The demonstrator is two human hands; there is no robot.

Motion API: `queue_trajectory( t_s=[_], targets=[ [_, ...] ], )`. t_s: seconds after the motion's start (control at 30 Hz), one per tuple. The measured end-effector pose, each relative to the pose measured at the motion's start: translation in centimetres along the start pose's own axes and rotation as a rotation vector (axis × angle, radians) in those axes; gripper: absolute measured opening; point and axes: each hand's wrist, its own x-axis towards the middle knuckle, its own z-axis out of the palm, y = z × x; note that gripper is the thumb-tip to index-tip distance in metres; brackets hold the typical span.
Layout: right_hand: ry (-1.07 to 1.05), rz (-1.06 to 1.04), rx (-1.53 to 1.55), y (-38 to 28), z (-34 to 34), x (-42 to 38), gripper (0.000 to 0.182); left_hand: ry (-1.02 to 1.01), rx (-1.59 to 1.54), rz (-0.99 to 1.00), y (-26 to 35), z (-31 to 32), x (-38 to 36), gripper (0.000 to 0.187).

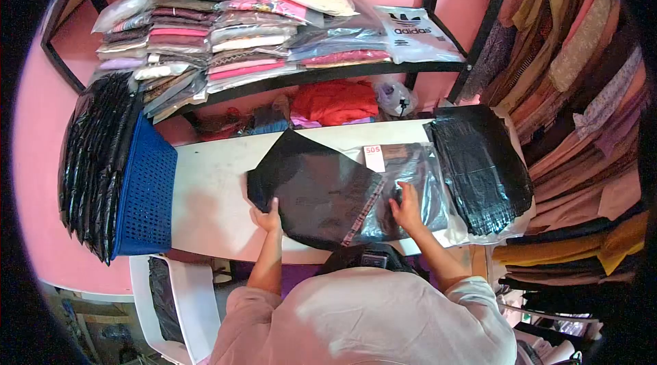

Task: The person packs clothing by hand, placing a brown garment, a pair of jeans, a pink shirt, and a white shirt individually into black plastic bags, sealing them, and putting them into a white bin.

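Note:
A black plastic mailing bag [315, 184] lies slantwise on the white table, with a strip along its right edge. My left hand [265, 216] grips its lower left edge, thumb on top and fingers partly hidden. Right of the bag, partly beneath it, is a dark folded garment in a clear plastic bag [428, 190]; a white card marked 505 [373, 159] lies at its top. My right hand [406, 207] is over this clear bag, thumb and fingers apart.
A stack of black plastic bags [482, 166] lies at the table's right end. At the left stands a blue basket [147, 187] with black packages [96, 166]. Bagged clothes [253, 36] are piled on the shelf behind. Garments [582, 91] hang at the right.

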Motion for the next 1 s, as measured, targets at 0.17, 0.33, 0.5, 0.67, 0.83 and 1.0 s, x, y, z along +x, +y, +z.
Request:
queue_trajectory(
  t_s=[0.17,0.33,0.5,0.67,0.83,1.0],
  targets=[
    [-0.278,-0.337,-0.134,-3.6,3.7,-0.8,0.047,-0.171,0.161,0.015,-3.2,-1.3,2.8,0.034],
    [-0.624,-0.344,-0.495,-5.0,7.6,-1.7,0.052,-0.173,0.202,-0.006,-2.2,-2.5,5.4,0.039],
    [-0.612,-0.258,-0.457,-6.5,9.6,-1.9,0.055,-0.284,0.400,0.510,1.5,-4.0,2.6,0.066],
    [-0.096,-0.247,-0.150,-4.4,6.2,1.6,0.042,-0.890,0.786,0.506,0.9,-4.8,-1.1,0.071],
    [-0.166,0.204,-0.556,2.7,-0.3,-0.2,0.065,-0.787,0.778,0.413,-0.2,-6.1,-0.2,0.071],
    [-0.178,0.314,-0.650,3.3,1.5,-4.1,0.070,-0.798,0.803,0.412,-0.3,-6.3,0.0,0.072]
  ],
)
